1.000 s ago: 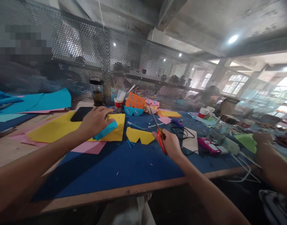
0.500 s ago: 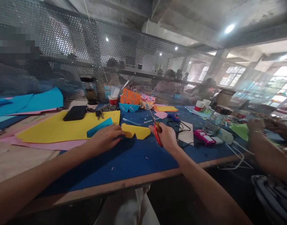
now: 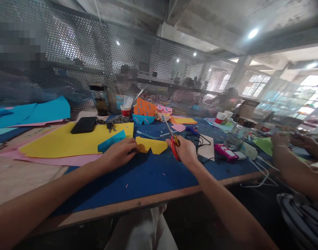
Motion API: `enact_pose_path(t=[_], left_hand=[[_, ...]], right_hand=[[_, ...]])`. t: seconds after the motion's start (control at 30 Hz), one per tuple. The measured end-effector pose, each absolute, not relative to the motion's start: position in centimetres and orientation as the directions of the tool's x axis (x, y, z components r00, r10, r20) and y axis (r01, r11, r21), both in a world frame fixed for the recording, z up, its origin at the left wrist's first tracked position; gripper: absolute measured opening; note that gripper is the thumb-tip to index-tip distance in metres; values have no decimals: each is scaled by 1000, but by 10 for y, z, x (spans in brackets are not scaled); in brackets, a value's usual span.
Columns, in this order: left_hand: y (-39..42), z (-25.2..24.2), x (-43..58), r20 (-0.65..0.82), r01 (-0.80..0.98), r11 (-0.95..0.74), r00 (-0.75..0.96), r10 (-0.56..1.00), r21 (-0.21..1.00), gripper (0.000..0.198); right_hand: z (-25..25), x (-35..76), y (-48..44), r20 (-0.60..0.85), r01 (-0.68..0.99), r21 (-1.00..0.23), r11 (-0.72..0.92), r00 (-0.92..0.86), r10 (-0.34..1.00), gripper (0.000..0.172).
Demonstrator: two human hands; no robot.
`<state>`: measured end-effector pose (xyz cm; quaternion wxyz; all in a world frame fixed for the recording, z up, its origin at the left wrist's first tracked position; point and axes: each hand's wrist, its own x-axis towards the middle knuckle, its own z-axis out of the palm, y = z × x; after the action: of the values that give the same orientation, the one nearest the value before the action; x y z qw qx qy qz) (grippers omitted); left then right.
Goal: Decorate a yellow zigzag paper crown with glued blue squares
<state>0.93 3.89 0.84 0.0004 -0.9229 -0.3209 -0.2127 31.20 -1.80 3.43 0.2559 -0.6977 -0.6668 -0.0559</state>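
My left hand is closed on the left end of a yellow paper cutout with a notch in its lower edge. In my right hand are scissors with red handles, their blades pointing up and away. The fingertips of that hand come close to the cutout's right end; whether they touch it I cannot tell. A piece of blue paper lies just behind my left hand, over a large yellow sheet. Behind the cutout stand orange and blue paper shapes with dots.
A black phone and keys rest on the yellow sheet. To the right are a blue glue gun with a black cord, a pink box and a glass jar. A co-worker's arms reach in at far right.
Hardly anything differs. The view has shifted very slightly; both hands keep the cutout and the scissors in nearly the same place.
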Motion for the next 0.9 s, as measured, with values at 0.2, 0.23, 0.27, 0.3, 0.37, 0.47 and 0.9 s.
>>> enact_pose_path(t=[0.2,0.23,0.27,0.3,0.37,0.47,0.9], left_hand=[[36,10,9,387,580,-799,708,591,160,20],[37,10,8,388,585,-794,702,597,163,19],[37,9,8,390,591,-790,697,602,165,18],[38,9,8,393,594,-787,692,605,167,17],[40,7,7,398,588,-791,694,600,166,18],[43,5,7,402,566,-813,717,569,141,25],[43,6,6,345,579,-804,733,586,135,27]], right_hand=[[40,316,-17,348,972,-209,-111,180,920,54],[40,317,-16,332,971,-200,-132,194,923,53],[41,319,-15,316,970,-192,-150,206,926,52],[41,321,-14,302,969,-184,-165,215,929,50],[40,325,-12,280,967,-171,-188,230,932,46],[38,328,-10,269,963,-164,-212,250,930,45],[35,335,-8,241,958,-137,-253,280,929,41]])
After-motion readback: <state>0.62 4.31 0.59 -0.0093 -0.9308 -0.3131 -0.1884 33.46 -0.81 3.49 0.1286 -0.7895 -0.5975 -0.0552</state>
